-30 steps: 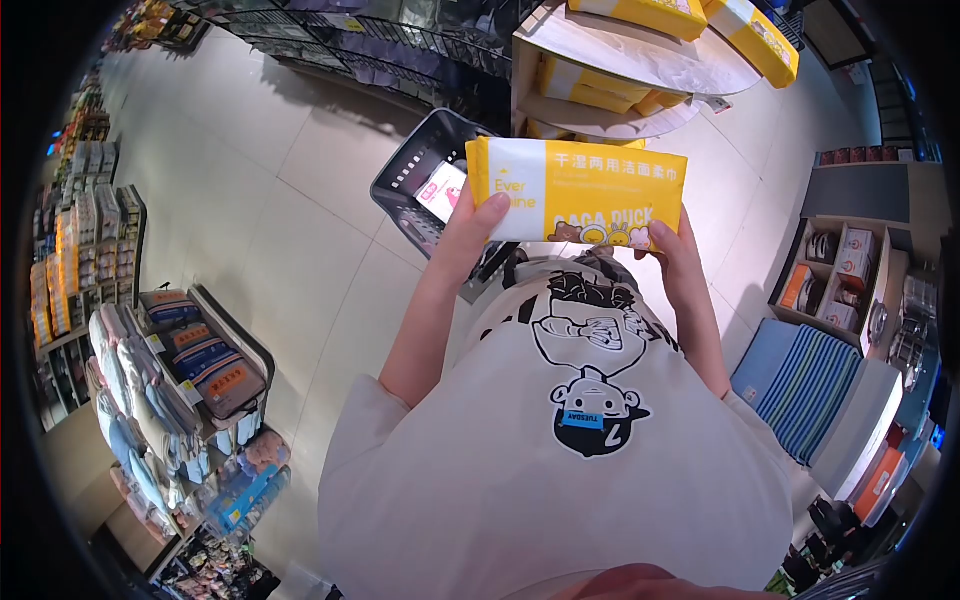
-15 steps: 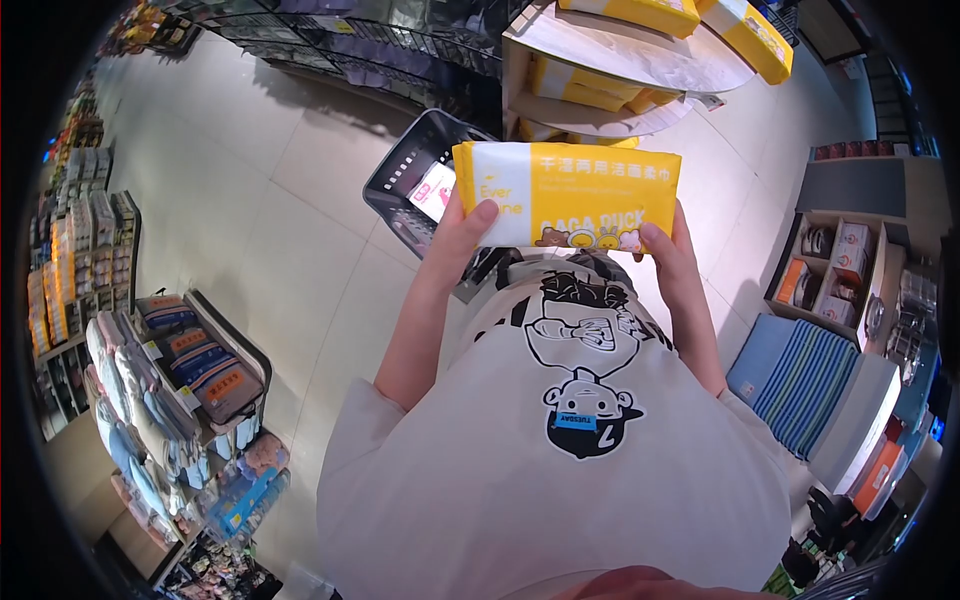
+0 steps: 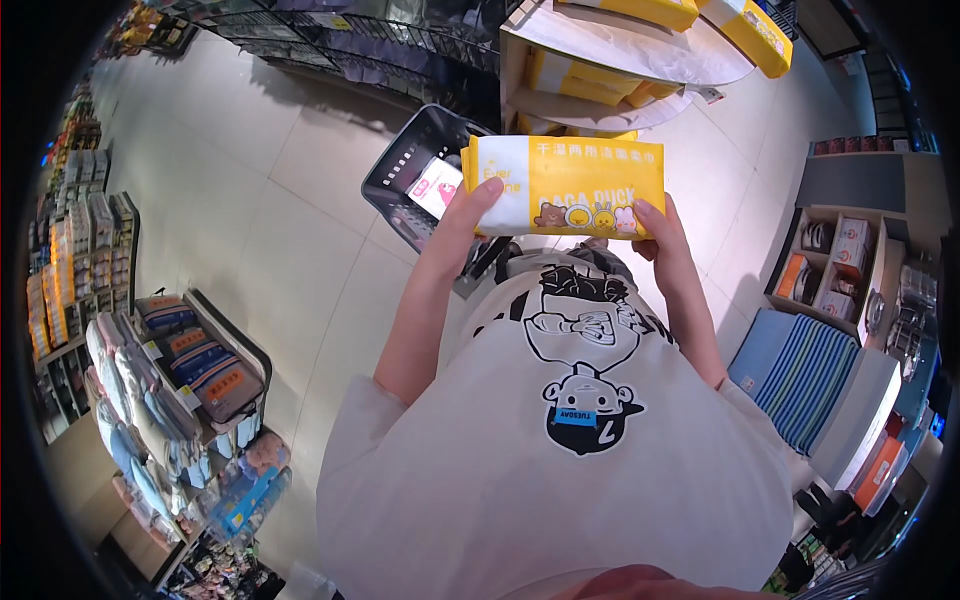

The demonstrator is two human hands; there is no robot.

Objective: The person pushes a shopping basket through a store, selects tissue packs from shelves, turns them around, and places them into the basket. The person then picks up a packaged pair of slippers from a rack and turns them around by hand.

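Observation:
A yellow and white pack of soft facial tissues (image 3: 580, 180), printed with small cartoon animals, is held up in front of me at its two ends. My left hand (image 3: 468, 212) grips the white end, thumb on the front and fingers behind, out of sight. Around the yellow end my right hand (image 3: 660, 225) is closed, its thumb near the lower corner. Below and to the left of the pack, a dark shopping basket (image 3: 400, 150) contains a white and pink package (image 3: 436, 187).
Ahead, a rounded wooden shelf (image 3: 640, 50) bears more yellow packs (image 3: 580, 75). Black wire racks (image 3: 380, 50) stand at the far left. To my right are folded blue striped towels (image 3: 800, 375) and a divided box (image 3: 825, 265); a display of socks and packaged textiles (image 3: 190, 370) is at left.
The pack has shifted slightly left and tilted so its lower front shows more. Both hands have moved with it, still gripping its ends.

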